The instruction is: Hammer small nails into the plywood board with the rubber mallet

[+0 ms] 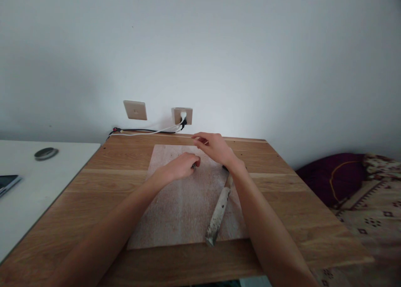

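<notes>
My left hand (183, 166) is closed in a fist over the middle of a pale speckled sheet (184, 212). A bunch of small dark bits (194, 166) shows at the thumb side of that fist, too small to name. My right hand (214, 146) is held above the far edge of the sheet, its fingers loosely stretched and apart, with nothing seen in them. On the sheet's right part lies a tool with a wooden handle (219, 212) wrapped in worn white material. Its far end, with a dark piece, is mostly hidden by my right wrist.
The sheet lies on a wooden table (119, 186) against a white wall. Cables (147, 132) run along the back edge to a wall socket (188, 116). At left, a white table (28, 203) bears a round grey lid (46, 153) and a device (8, 183). Patterned fabric (369, 212) is at right.
</notes>
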The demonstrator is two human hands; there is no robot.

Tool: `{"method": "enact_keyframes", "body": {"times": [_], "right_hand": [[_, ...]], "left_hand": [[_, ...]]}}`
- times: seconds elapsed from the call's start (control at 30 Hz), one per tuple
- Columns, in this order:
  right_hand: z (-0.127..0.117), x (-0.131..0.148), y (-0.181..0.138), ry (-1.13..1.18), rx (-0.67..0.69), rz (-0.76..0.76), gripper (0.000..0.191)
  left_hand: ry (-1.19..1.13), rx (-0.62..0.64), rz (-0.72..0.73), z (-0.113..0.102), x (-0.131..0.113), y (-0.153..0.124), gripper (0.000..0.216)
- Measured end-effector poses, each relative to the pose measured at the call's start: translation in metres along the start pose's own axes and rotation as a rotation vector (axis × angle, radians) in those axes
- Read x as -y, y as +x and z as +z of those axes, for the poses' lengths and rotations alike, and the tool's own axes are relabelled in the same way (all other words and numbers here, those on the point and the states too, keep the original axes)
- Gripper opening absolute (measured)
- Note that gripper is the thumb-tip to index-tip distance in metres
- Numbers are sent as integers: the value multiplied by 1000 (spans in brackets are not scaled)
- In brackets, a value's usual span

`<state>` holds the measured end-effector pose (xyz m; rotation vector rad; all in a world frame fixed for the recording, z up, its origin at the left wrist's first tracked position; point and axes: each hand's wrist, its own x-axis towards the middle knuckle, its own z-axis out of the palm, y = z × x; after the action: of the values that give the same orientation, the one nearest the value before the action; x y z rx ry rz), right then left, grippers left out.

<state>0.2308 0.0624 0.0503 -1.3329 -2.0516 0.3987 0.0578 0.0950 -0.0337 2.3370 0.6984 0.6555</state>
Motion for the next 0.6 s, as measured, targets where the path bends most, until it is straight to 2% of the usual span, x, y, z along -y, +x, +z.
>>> {"method": "enact_keyframes", "body": {"times": [0.13,0.33,0.6], "right_hand": [[0,0,0,-13,9,-1,24],[1,-1,0,-19,3,-8,23],[1,1,0,-23,22,1,24]], "left_hand": [[56,13,27,-1,0,0,23],[270,170,-42,-5,-7,1,22],[324,177,-33,-6,-9,2,24]]}}
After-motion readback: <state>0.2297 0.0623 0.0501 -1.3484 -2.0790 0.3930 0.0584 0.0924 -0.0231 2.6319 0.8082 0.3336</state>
